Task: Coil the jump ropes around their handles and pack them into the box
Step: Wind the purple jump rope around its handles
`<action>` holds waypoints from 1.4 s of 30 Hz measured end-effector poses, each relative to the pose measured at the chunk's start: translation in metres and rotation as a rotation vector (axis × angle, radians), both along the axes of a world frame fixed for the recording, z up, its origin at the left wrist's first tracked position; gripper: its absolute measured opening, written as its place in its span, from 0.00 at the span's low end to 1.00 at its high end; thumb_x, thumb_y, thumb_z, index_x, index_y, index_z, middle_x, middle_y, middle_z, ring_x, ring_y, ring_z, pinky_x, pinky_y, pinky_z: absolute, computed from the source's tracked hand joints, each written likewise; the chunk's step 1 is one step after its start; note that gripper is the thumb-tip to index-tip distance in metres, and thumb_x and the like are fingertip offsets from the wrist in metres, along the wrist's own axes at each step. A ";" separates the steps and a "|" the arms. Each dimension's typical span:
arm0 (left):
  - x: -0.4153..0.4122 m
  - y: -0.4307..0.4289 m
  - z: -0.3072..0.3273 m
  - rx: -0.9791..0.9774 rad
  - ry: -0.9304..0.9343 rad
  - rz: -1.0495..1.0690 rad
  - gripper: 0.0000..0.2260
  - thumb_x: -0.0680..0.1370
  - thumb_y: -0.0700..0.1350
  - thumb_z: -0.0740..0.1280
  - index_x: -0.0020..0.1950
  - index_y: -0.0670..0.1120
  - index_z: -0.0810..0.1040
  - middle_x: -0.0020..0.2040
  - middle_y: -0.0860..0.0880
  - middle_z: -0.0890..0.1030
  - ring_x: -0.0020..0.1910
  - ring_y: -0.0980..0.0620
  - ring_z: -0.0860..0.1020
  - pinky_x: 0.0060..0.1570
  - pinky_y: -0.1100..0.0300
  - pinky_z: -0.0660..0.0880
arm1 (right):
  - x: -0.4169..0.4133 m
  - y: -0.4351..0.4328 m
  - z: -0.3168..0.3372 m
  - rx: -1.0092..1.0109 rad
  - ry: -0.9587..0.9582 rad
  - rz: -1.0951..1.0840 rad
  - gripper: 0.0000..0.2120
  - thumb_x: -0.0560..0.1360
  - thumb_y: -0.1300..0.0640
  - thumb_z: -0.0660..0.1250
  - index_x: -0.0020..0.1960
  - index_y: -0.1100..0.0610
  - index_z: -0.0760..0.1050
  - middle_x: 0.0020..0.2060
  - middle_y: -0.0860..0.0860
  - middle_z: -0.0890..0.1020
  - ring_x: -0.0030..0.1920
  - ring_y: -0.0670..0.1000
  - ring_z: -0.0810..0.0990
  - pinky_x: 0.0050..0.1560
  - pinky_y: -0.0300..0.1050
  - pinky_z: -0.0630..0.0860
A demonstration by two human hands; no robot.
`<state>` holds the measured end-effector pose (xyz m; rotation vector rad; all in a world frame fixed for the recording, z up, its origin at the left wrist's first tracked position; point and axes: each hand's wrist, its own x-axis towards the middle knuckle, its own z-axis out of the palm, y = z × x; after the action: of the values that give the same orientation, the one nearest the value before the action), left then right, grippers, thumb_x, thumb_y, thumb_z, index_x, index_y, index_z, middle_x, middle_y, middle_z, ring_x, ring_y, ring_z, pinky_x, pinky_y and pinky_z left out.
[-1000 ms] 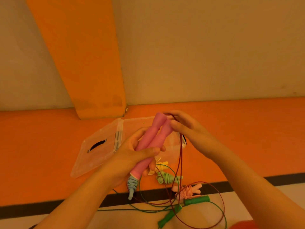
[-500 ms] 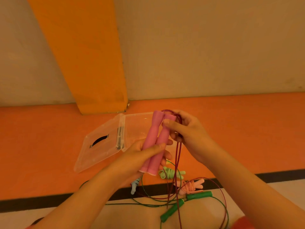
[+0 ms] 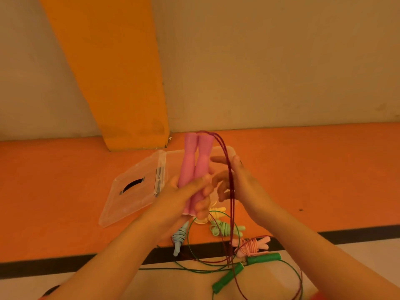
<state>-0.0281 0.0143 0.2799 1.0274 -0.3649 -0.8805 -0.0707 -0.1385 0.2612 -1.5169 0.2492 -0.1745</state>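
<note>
Upright, pink handles (image 3: 190, 165) within left fingers (image 3: 195, 187)

Beyond the left hand (image 3: 179, 198) rises an orange pillar (image 3: 112, 72); beyond the right hand (image 3: 244, 187), a beige wall (image 3: 281, 61); orange floor (image 3: 324, 169) beneath both.

Left grip (image 3: 184, 199) clasps pink handles (image 3: 188, 165) upright; right grip (image 3: 238, 184) (fingers spread) beside it.
</note>
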 end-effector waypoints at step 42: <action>0.010 -0.002 -0.024 0.518 -0.482 -0.535 0.07 0.81 0.47 0.63 0.48 0.44 0.76 0.35 0.51 0.79 0.25 0.56 0.70 0.26 0.66 0.68 | 0.000 -0.033 0.021 -0.727 -0.109 0.170 0.07 0.68 0.57 0.76 0.44 0.52 0.80 0.40 0.47 0.81 0.42 0.45 0.78 0.42 0.39 0.73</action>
<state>-0.0182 0.0121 0.2556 1.6721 -0.8760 -1.2371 -0.0703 -0.1714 0.2820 -2.2306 -0.0450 -0.2250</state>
